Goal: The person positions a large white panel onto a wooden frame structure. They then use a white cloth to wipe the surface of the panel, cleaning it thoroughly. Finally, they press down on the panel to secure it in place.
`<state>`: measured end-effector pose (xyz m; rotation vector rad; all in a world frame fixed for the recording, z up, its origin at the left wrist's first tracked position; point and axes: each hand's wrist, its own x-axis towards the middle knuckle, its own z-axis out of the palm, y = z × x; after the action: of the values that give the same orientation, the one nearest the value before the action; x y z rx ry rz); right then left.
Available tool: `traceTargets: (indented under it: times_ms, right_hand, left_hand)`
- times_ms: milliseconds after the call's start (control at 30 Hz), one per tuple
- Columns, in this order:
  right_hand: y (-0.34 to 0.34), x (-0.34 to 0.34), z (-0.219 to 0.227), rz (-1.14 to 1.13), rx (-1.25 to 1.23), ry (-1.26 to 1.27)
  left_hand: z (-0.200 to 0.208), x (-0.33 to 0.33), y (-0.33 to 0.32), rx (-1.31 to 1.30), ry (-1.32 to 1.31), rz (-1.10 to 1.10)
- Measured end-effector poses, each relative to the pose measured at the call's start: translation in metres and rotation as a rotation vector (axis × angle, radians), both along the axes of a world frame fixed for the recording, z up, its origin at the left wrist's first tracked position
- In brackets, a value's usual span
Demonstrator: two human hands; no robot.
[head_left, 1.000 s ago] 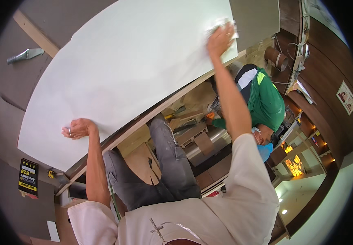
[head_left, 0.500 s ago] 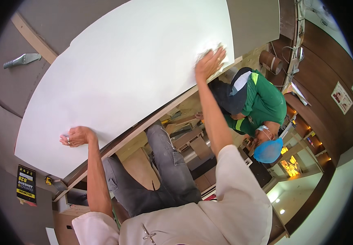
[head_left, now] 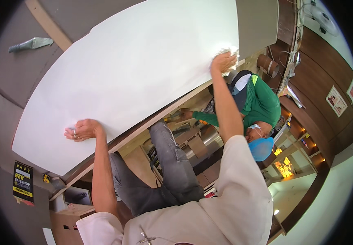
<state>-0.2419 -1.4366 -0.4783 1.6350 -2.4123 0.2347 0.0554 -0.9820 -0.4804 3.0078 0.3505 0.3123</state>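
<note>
Large white sheet, flat and pale, spread across most of the upper left of the view, lying on a wooden-edged counter whose brown rim ran diagonally from lower left to upper right just below the sheet's near edge. Right hand pressed down on the sheet's far right corner, fingers curled over a small white cloth bunched under the palm, closed around it. Left hand set at the sheet's near left edge, fingers loosely bent and resting on the surface, a ring showing on one finger; holding nothing that could be seen, merely touching the sheet. Both arms in short pale sleeves of a cream shirt, reaching up from the lower edge.

Below the counter rim, grey trousers of the person's own legs. Just right of the right arm, a second person in a green shirt and blue cap, bent low beside the counter, one hand reaching toward small things under the rim, too cluttered to make out. Far left, a black and yellow can near the counter's left end, with a small yellow item just beside it. Upper left, a grey crumpled scrap lying on the dark floor, well apart from the sheet. Far right, brown wooden panelling with small pictures on it.
</note>
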Motion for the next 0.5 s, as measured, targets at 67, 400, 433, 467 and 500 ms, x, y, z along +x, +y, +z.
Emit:
traceTargets:
  times_ms: [67,400,433,467,500]
  right_hand:
    - [-0.005,0.013,0.016,-0.003,0.080,0.011]
    - [0.165,0.157,0.036,0.971,0.272,-0.154]
    - [0.140,0.155,0.036,0.971,0.269,-0.148]
    - [0.114,0.150,0.036,0.965,0.262,-0.136]
    - [0.085,0.146,0.033,0.933,0.206,-0.137]
  left_hand:
    - [-0.001,0.005,-0.001,-0.001,0.014,0.019]
    - [-0.004,0.004,0.006,0.025,-0.021,-0.005]
    - [-0.004,0.005,0.007,0.023,-0.035,-0.015]
    - [-0.004,0.006,0.007,0.016,-0.045,-0.032]
    - [-0.002,0.005,0.007,0.009,-0.054,-0.044]
